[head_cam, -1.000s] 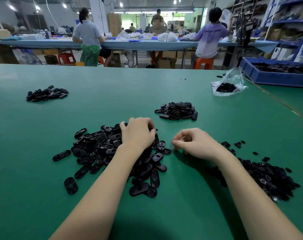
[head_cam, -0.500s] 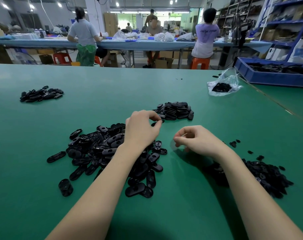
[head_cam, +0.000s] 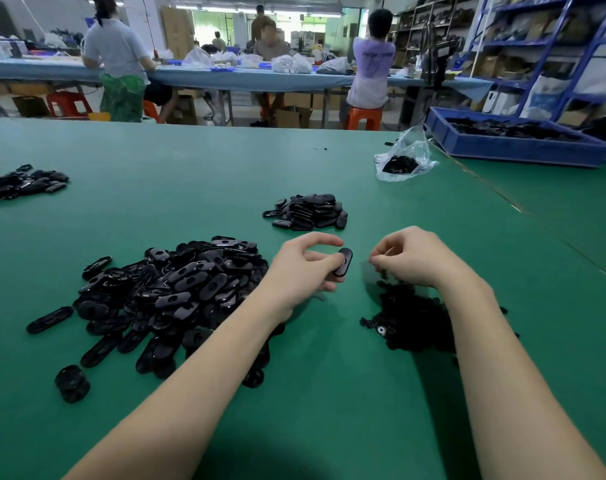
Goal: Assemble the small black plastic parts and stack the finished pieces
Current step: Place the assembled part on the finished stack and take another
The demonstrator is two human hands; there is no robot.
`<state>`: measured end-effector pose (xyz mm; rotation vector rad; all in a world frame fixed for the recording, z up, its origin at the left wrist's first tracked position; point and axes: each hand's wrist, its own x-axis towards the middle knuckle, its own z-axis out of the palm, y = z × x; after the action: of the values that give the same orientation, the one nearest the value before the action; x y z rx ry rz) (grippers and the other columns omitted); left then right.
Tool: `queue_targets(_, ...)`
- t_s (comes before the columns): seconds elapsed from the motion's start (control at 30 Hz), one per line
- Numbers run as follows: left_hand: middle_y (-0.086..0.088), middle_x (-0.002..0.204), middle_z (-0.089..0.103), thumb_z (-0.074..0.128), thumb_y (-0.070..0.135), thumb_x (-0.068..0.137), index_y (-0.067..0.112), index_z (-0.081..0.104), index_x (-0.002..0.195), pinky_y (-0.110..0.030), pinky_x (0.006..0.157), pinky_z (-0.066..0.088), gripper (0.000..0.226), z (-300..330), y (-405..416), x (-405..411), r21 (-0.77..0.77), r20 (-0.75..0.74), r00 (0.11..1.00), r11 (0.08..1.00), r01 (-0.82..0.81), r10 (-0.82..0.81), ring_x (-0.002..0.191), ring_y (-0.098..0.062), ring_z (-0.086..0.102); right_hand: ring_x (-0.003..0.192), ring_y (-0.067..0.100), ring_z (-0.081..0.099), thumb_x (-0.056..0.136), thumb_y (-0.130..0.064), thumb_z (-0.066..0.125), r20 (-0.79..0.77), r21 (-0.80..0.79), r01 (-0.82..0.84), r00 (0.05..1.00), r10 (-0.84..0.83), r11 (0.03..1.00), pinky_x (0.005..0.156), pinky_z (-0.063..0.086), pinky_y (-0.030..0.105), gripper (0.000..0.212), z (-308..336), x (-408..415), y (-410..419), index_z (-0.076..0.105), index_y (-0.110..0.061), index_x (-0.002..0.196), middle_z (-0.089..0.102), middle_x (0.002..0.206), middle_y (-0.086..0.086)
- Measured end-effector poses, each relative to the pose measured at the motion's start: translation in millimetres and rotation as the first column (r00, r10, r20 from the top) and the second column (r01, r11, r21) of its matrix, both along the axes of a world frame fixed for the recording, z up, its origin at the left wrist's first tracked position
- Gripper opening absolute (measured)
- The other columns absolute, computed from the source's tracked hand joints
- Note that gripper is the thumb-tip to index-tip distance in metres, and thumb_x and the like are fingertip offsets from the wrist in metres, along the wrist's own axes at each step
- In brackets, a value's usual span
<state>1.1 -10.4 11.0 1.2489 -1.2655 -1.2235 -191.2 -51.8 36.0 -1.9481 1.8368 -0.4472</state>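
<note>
The left hand (head_cam: 303, 268) pinches one oval black part (head_cam: 343, 261) above the table (head_cam: 190, 168). The right hand (head_cam: 412, 258) has its fingers curled — contents indiscernible (probably a small insert). Align the insert squarely before pressing.

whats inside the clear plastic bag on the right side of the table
The clear plastic bag holds a small heap of black parts. The crumpled plastic blurs them, so their shape and number cannot be told.

Beyond the far edge of your green bench (head_cam: 190, 161) you see a long blue table (head_cam: 232, 79), orange stools (head_cam: 363, 117), blue shelving (head_cam: 550, 46) and bright ceiling lights (head_cam: 270, 9).
</note>
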Motion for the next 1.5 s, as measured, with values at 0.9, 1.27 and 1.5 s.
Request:
queue_targets(0.9,-0.005,0.087,0.075,0.069,0.010,0.092,0.013,0.058,0.096,-0.025,0.058,0.057,0.012,-1,-10,11,0.193,-0.268,0.960,0.981,-0.029,0.081,0.075,-0.016,0.075,0.057,0.011,0.040,0.081,-0.023,0.080,0.479,0.097,-0.151,0.874,0.087,0.984,0.054,0.033,0.024,0.003,12,20,13,0.077,-0.024,0.082,0.067,0.079,-0.002)
queue_targets(1.27,0.000,0.085,0.072,0.074,0.015,0.090,0.019,0.059,0.088,-0.024,0.060,0.057,0.016,0,-8,12,0.162,-0.227,0.973,0.987,-0.001,0.039,0.079,-0.015,0.075,0.060,0.015,0.036,0.083,-0.021,0.081,0.494,0.076,-0.104,0.868,0.053,0.992,0.054,0.030,0.027,0.003,9,24,10,0.081,-0.024,0.082,0.067,0.073,-0.002)
queue_targets(1.5,-0.001,0.083,0.072,0.073,0.014,0.090,0.019,0.057,0.086,-0.023,0.059,0.055,0.018,1,-5,10,0.121,-0.166,0.986,0.993,-0.002,0.022,0.078,-0.015,0.074,0.054,0.011,0.038,0.080,-0.022,0.082,0.480,0.062,-0.069,0.877,0.031,0.996,0.052,0.032,0.025,0.005,7,27,9,0.077,-0.020,0.081,0.059,0.066,-0.005)
